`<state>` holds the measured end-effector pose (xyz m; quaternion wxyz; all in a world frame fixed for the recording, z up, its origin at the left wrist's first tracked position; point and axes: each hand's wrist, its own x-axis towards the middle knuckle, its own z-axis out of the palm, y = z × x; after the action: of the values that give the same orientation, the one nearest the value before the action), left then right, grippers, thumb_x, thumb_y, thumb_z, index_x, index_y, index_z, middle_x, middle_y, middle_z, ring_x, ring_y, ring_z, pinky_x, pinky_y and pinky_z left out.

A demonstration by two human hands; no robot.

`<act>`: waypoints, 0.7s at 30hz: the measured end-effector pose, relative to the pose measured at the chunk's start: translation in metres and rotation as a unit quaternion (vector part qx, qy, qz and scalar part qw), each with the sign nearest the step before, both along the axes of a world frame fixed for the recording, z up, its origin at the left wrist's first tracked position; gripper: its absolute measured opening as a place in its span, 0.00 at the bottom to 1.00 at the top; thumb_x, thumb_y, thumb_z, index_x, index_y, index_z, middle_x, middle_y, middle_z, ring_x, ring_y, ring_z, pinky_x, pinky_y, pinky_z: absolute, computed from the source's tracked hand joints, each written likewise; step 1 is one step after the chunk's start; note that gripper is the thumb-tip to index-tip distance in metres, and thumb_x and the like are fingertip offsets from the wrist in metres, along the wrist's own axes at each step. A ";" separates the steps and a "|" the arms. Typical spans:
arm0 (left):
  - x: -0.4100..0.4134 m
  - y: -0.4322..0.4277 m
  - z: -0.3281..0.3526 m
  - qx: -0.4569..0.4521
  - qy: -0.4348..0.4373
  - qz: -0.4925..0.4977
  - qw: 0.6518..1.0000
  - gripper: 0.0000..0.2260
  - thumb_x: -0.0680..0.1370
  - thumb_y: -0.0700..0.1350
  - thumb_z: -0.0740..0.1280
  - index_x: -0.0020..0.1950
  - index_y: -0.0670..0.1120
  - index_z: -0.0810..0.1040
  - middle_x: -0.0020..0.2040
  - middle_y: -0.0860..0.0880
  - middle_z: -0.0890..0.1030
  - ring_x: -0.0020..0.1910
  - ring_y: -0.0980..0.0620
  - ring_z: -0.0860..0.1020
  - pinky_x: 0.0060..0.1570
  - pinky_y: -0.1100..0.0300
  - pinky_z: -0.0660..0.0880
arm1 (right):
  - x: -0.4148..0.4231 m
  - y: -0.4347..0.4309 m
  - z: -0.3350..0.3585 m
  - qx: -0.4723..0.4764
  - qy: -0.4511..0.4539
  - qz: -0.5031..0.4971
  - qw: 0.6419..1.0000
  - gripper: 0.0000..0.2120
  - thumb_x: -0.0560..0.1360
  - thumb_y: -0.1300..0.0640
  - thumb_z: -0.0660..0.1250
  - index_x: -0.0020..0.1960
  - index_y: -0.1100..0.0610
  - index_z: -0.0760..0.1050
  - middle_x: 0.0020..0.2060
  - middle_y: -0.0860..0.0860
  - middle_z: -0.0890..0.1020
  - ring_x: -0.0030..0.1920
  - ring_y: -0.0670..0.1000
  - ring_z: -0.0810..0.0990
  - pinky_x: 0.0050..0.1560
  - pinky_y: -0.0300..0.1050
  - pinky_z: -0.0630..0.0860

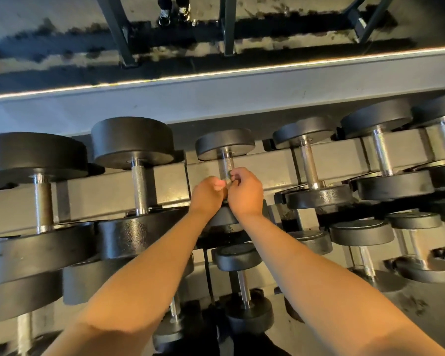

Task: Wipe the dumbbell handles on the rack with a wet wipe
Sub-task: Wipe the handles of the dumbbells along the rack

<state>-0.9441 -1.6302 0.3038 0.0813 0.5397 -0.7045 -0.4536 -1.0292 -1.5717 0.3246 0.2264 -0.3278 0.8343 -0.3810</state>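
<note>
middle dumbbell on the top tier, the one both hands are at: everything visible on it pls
The middle dumbbell has round, matte black heads that look rubber-coated and a silvery, knurled metal handle. It lies across the top tier of the grey rack, the far head fully visible and the near one mostly hidden behind the wrists. The left hand and right hand, fingers curled, meet at the handle's near end. No wipe is discernible.

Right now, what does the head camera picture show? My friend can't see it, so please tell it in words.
Two bare hands, the left hand and the right hand, meet with curled fingers at the near end of a small dumbbell's metal handle on the top rack. Bigger black dumbbells sit on both sides. No wet wipe can be made out.
</note>
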 end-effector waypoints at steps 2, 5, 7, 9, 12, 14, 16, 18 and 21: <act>0.003 0.004 0.000 0.038 -0.027 -0.003 0.999 0.07 0.78 0.44 0.68 0.51 0.43 0.83 0.50 0.44 0.85 0.52 0.45 0.81 0.54 0.53 0.78 | -0.004 0.005 0.001 0.011 -0.009 0.024 1.000 0.11 0.76 0.67 0.63 0.53 0.58 0.80 0.46 0.54 0.82 0.47 0.54 0.79 0.50 0.52 0.79; 0.000 0.005 0.009 0.045 -0.033 0.031 0.998 0.08 0.78 0.44 0.68 0.55 0.45 0.83 0.51 0.49 0.83 0.49 0.49 0.79 0.50 0.57 0.75 | -0.016 0.023 -0.003 0.061 -0.026 0.023 0.998 0.09 0.79 0.63 0.61 0.51 0.57 0.79 0.45 0.53 0.81 0.47 0.55 0.79 0.46 0.48 0.77; -0.006 0.001 0.013 0.033 0.018 0.111 0.993 0.10 0.80 0.43 0.65 0.61 0.48 0.80 0.53 0.50 0.81 0.47 0.51 0.78 0.46 0.60 0.72 | -0.021 0.034 -0.008 0.089 -0.066 -0.013 0.994 0.11 0.82 0.58 0.58 0.48 0.56 0.78 0.42 0.53 0.81 0.45 0.56 0.79 0.42 0.46 0.72; -0.017 -0.008 0.015 0.053 0.108 0.161 0.980 0.11 0.83 0.43 0.61 0.64 0.50 0.77 0.52 0.49 0.80 0.46 0.52 0.78 0.44 0.62 0.73 | -0.019 0.036 -0.013 0.081 -0.056 -0.022 0.995 0.12 0.82 0.58 0.57 0.52 0.55 0.80 0.46 0.54 0.82 0.47 0.56 0.80 0.45 0.47 0.74; -0.033 -0.014 0.010 0.098 0.135 0.139 0.976 0.11 0.85 0.47 0.59 0.65 0.51 0.75 0.52 0.47 0.80 0.50 0.49 0.79 0.55 0.54 0.76 | -0.013 0.027 -0.012 0.051 0.011 0.005 0.999 0.12 0.81 0.59 0.59 0.58 0.55 0.80 0.50 0.52 0.83 0.49 0.55 0.80 0.50 0.49 0.77; -0.036 -0.012 0.001 0.096 0.112 0.141 0.979 0.09 0.85 0.47 0.59 0.59 0.49 0.77 0.50 0.47 0.82 0.50 0.46 0.80 0.54 0.52 0.77 | -0.013 0.024 -0.010 0.050 0.016 0.023 0.998 0.12 0.81 0.59 0.60 0.59 0.54 0.79 0.52 0.51 0.83 0.50 0.54 0.80 0.51 0.52 0.78; -0.035 -0.012 -0.007 0.090 0.107 0.172 0.975 0.10 0.85 0.48 0.61 0.53 0.46 0.80 0.44 0.47 0.81 0.46 0.46 0.79 0.46 0.55 0.75 | -0.013 0.024 -0.008 0.063 0.009 0.023 0.998 0.11 0.80 0.58 0.60 0.58 0.52 0.79 0.52 0.49 0.82 0.49 0.53 0.80 0.50 0.51 0.78; -0.031 -0.012 -0.009 0.086 0.076 0.189 0.975 0.10 0.84 0.47 0.63 0.49 0.44 0.81 0.41 0.47 0.81 0.41 0.48 0.77 0.41 0.58 0.71 | -0.013 0.025 -0.008 0.061 0.005 0.012 0.998 0.11 0.80 0.58 0.60 0.56 0.49 0.79 0.50 0.47 0.83 0.48 0.52 0.80 0.50 0.50 0.78; -0.021 -0.008 -0.010 0.075 -0.019 0.121 0.990 0.11 0.83 0.43 0.62 0.51 0.40 0.82 0.47 0.42 0.83 0.47 0.45 0.80 0.46 0.55 0.77 | -0.012 0.026 -0.007 0.068 -0.018 0.007 0.997 0.12 0.80 0.58 0.57 0.52 0.47 0.79 0.47 0.45 0.82 0.47 0.52 0.79 0.50 0.51 0.78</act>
<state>-0.9649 -1.6385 0.2934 0.0812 0.6341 -0.5993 -0.4819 -1.0411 -1.5453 0.3178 0.2660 -0.3101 0.8519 -0.3276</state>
